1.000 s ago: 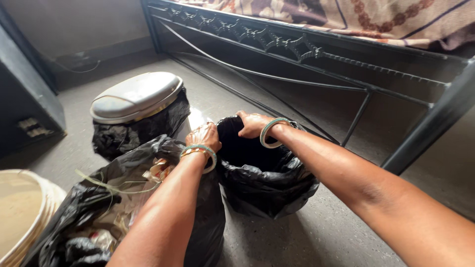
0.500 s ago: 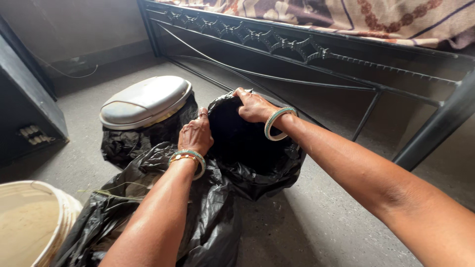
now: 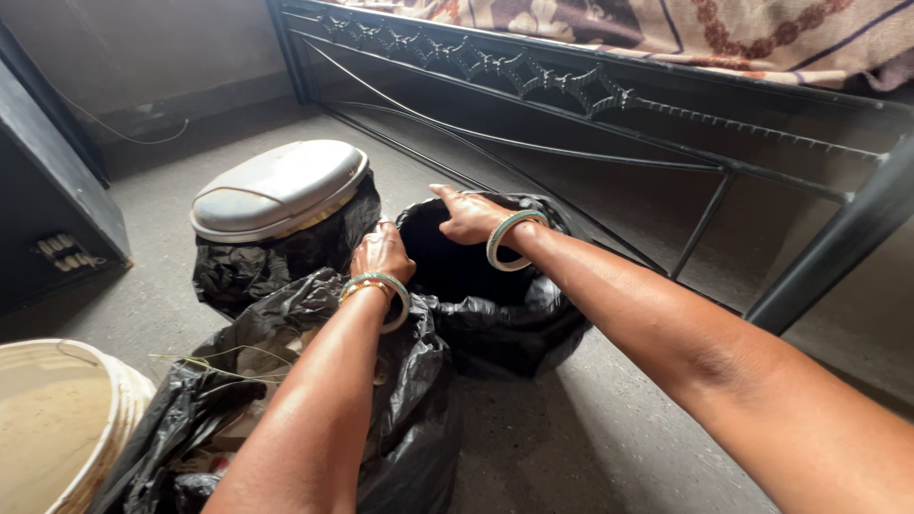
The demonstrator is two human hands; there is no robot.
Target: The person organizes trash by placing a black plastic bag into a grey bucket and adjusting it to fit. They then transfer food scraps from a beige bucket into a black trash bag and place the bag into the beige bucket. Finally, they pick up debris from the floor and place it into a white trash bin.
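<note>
Presently counted, head view: two hands, both at one black bag-lined bin [image 3: 495,314] standing on grey floor [image 3: 590,447] beside black metal bed frame [image 3: 609,95]. Left hand [image 3: 381,255], fingers curled shut over near-left edge of the bin's black liner, gripping plastic at the rim. Right hand [image 3: 471,217], fingers bent and thumb out, laid over far rim of same liner; pinch on the plastic looks closed, though fingertips partly hidden by the fold. Bangles: one green-and-gold set on left wrist [image 3: 381,290], one pale green on right wrist [image 3: 509,238]. Bins, counted: two; the open one described above, mouth dark and contents not discernible, and one second bin [image 3: 276,247] just to its left, likewise wrapped in black plastic, capped by one oval grey-white lid [image 3: 276,186], slightly tilted. Loose black rubbish bags: one [image 3: 314,409], slumped open in foreground under left forearm, touching the open bin's side, holding paper scraps and thin pale stalks. Buckets: one, cream plastic [image 3: 67,419], at lower left, cut by frame edge. Dark cabinet [image 3: 48,200]: one, at left wall, with one thin cable trailing behind. Patterned blanket [image 3: 685,29]: one, draped over bed above the frame.
</note>
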